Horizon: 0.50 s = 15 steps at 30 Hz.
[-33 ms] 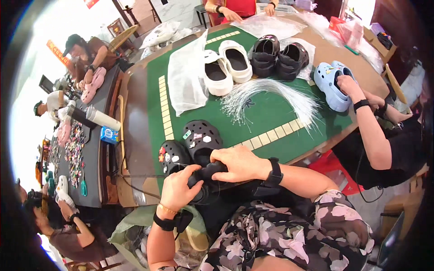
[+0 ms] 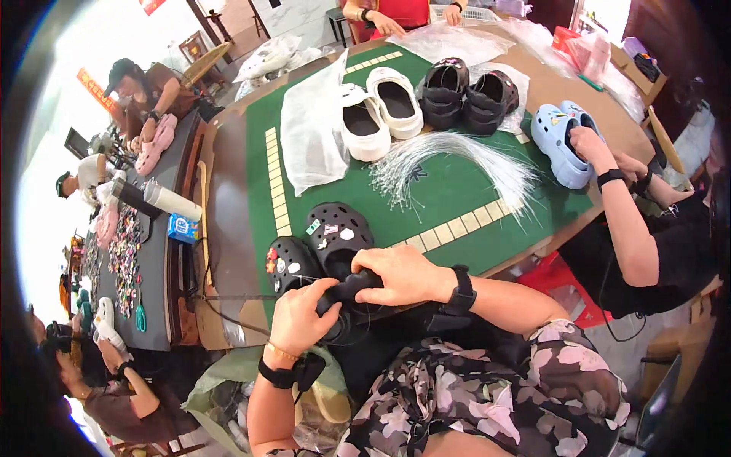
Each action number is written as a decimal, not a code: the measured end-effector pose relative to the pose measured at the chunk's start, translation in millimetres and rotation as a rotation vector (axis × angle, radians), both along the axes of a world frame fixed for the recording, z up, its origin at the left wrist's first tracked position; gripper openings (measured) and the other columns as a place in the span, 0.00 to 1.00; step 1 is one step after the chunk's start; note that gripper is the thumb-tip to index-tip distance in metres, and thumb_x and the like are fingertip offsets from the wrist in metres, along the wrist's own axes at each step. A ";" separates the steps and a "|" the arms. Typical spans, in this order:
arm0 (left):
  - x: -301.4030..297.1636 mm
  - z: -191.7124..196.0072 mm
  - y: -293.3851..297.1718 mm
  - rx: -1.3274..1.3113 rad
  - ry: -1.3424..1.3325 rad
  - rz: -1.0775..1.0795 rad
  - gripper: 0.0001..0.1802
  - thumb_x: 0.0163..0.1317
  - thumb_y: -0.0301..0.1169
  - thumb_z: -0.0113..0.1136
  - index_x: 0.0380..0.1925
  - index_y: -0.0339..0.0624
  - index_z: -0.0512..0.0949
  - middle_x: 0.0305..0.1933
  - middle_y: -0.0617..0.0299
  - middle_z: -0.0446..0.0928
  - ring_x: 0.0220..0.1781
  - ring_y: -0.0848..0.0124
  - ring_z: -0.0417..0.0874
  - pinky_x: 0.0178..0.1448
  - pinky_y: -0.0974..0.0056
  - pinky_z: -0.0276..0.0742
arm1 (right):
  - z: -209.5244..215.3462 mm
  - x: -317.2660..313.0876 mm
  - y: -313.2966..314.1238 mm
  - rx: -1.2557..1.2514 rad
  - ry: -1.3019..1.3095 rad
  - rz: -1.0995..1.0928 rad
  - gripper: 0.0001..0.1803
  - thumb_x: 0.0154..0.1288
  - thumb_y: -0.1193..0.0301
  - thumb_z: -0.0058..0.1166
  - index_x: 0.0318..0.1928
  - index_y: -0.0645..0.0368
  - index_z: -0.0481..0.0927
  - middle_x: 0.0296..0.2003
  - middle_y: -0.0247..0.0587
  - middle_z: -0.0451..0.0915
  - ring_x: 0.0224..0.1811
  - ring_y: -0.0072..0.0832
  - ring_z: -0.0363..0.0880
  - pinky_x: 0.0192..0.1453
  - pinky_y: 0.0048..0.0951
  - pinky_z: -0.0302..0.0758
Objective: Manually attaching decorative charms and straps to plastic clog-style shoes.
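Observation:
A pair of black clogs with small charms stands at the near edge of the table, toes away from me: the left clog (image 2: 288, 261) and the right clog (image 2: 339, 228). Both my hands are closed at their heel ends. My left hand (image 2: 301, 316) pinches the dark heel part beside the left clog. My right hand (image 2: 403, 278) grips the black heel strap (image 2: 356, 286) from the right, its thumb toward my left hand. A thin pale strand shows by my left fingers. My fingers hide much of the heels.
White clogs (image 2: 366, 131), black thick-soled clogs (image 2: 448, 95) and a bundle of clear plastic ties (image 2: 480, 164) lie on the green mat (image 2: 365, 183). At right a co-worker handles blue clogs (image 2: 560, 148). A side bench (image 2: 164, 289) holds loose charms. A plastic bag (image 2: 221, 381) hangs below.
My hands keep the same grip on the black clogs. The blue clogs at the right have shifted very slightly to the right in the co-worker's hands.

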<state>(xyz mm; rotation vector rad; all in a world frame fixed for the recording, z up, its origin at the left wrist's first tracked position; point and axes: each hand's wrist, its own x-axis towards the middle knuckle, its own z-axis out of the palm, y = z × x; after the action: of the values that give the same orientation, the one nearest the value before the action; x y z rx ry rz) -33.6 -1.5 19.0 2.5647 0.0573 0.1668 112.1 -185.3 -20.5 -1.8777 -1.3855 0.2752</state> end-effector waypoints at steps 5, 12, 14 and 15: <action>3.1 -2.6 0.0 0.140 -0.037 -0.050 0.16 0.51 0.36 0.70 0.39 0.43 0.81 0.33 0.54 0.82 0.33 0.53 0.83 0.38 0.55 0.78 | -12.7 28.1 -24.1 0.129 0.035 -0.173 0.27 0.56 0.59 0.65 0.55 0.55 0.76 0.48 0.44 0.76 0.41 0.40 0.80 0.45 0.37 0.78; 5.3 -8.6 -3.0 0.063 -0.068 0.055 0.17 0.54 0.39 0.70 0.39 0.40 0.80 0.34 0.52 0.82 0.34 0.52 0.83 0.39 0.55 0.77 | -52.2 112.1 -89.5 -0.375 -0.271 -0.776 0.15 0.60 0.71 0.56 0.46 0.64 0.75 0.46 0.53 0.74 0.42 0.50 0.81 0.46 0.47 0.80; 4.7 -5.1 -3.4 0.049 -0.017 0.066 0.18 0.53 0.38 0.71 0.39 0.39 0.81 0.34 0.50 0.82 0.36 0.52 0.83 0.40 0.56 0.78 | -74.7 131.7 -105.4 -0.441 -0.357 -0.818 0.10 0.59 0.76 0.52 0.40 0.67 0.75 0.44 0.59 0.73 0.36 0.51 0.83 0.38 0.47 0.81; 1.4 -3.9 -3.1 0.054 -0.013 0.064 0.18 0.52 0.38 0.72 0.39 0.39 0.81 0.34 0.51 0.82 0.37 0.52 0.83 0.41 0.56 0.78 | -71.2 128.3 -103.3 -0.454 -0.379 -0.801 0.09 0.58 0.77 0.52 0.40 0.67 0.75 0.43 0.59 0.73 0.35 0.50 0.83 0.38 0.47 0.81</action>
<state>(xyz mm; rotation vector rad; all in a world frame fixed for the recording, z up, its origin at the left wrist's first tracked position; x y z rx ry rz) -32.2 -4.6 15.1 2.6172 0.1320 0.2124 240.3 -288.6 -91.7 -2.8053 -0.7042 -0.2002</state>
